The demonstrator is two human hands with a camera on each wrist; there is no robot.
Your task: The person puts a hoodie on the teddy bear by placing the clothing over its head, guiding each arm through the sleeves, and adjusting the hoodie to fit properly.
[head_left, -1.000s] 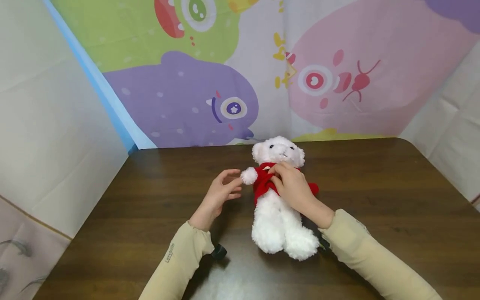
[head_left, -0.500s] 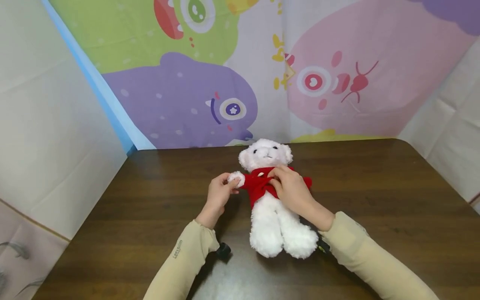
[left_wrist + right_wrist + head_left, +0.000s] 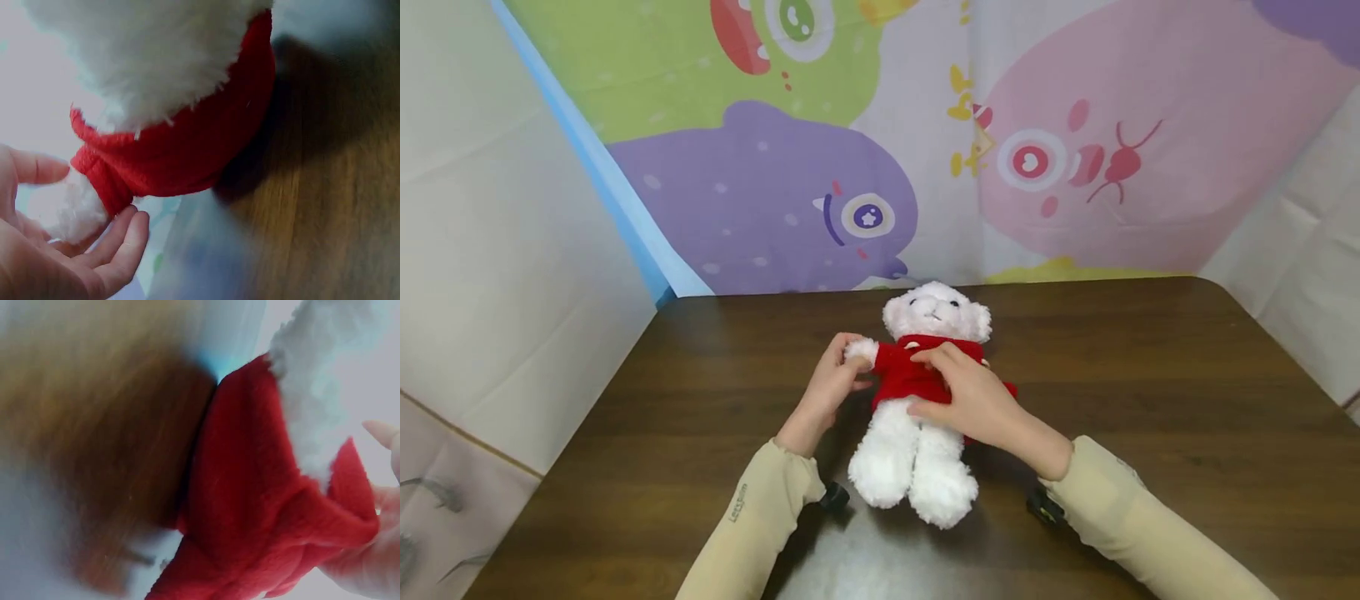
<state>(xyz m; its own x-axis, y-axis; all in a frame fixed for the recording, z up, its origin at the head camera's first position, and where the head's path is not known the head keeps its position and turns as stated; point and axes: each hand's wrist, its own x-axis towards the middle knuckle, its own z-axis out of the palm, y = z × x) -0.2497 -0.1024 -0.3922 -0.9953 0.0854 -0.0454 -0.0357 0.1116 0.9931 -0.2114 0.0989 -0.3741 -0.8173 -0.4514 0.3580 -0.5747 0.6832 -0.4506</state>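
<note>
A white plush teddy bear [image 3: 937, 312] in a red jacket [image 3: 898, 382] lies face up on the table, head toward the back edge. My left hand [image 3: 822, 393] holds the white paw [image 3: 863, 351] that pokes out of the jacket's left-side sleeve. In the left wrist view, thumb and fingers lie around that paw [image 3: 72, 209]. My right hand [image 3: 983, 406] rests on the jacket front with its fingers extended and thumb apart, hiding part of the chest. The right wrist view shows the jacket's lower edge [image 3: 337, 519] folded outward beside this hand [image 3: 365, 565].
The brown wooden table [image 3: 1150, 400] extends to both sides of the bear. Behind it hangs a cartoon-printed cloth [image 3: 940, 208], with pale cloth walls left and right. A dark wrist camera [image 3: 835, 497] sits under the left sleeve.
My left hand, apart from the paw at first, has taken hold of it. The bear has shifted and turned leftward. My right hand has let go of the jacket edge it pinched; its fingers are straighter.
</note>
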